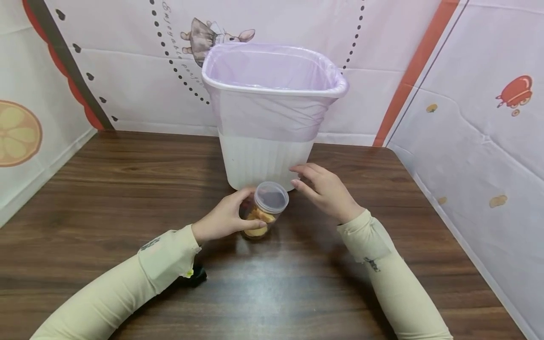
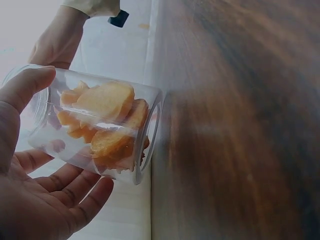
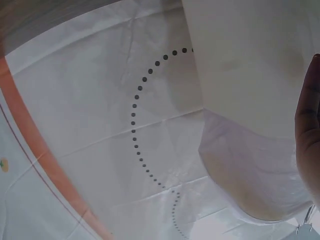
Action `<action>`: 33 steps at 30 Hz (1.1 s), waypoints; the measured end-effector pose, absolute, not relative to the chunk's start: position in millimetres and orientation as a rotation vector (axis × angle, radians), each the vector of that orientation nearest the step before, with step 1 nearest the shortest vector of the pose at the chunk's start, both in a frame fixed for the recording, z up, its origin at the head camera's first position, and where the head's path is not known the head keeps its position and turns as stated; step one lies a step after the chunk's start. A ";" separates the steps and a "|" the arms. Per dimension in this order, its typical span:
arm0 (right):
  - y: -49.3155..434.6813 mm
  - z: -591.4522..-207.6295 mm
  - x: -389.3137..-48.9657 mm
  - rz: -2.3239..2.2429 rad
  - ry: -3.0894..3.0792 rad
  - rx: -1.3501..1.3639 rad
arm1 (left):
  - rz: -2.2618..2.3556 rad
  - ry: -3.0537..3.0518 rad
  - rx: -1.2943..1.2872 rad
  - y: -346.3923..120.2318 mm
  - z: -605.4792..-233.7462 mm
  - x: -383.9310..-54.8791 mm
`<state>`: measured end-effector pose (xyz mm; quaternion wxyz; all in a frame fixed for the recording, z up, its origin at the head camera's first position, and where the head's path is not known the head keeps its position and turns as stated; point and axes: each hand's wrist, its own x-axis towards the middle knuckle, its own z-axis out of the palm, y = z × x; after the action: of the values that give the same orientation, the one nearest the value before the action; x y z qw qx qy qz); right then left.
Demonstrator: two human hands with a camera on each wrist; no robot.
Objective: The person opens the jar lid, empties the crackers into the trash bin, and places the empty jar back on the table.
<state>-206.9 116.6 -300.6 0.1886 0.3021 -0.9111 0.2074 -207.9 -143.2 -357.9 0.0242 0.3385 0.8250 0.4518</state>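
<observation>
A clear cylindrical jar [image 1: 272, 197] with a translucent lid stands slightly tilted just in front of the bin. Chunky yellow-orange pieces [image 2: 107, 100] lie at its bottom end. My left hand [image 1: 225, 217] grips the jar from the left, thumb on the near side and fingers round the far side. In the left wrist view the jar's base is right at the tabletop. My right hand [image 1: 325, 191] hovers to the right of the jar, apart from it, fingers relaxed and holding nothing. Only the edge of that hand [image 3: 309, 130] shows in the right wrist view.
A tall white bin [image 1: 265, 158] with a purple liner [image 1: 272, 115] folded over its rim stands at the back centre. Printed cloth [image 1: 127, 80] hangs around the dark wood table [image 1: 106, 189]. A small black object [image 1: 197, 276] sits beneath the left wrist.
</observation>
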 end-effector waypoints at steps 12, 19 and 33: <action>106.0 -300.8 -198.1 0.544 -2.537 0.930 | 1.409 2.533 1.040 -143.6 -358.3 -206.8; 103.3 -304.7 -194.2 0.521 -2.488 1.007 | 1.410 2.547 1.047 -141.1 -358.7 -206.0; 90.0 -309.7 -185.0 0.378 -2.403 0.982 | 1.393 2.601 1.047 -138.4 -356.6 -200.8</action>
<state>-185.0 90.0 -309.7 0.2561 0.3617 -0.8855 0.1393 -200.8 -138.4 -356.6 0.0055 0.3344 0.8308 0.4449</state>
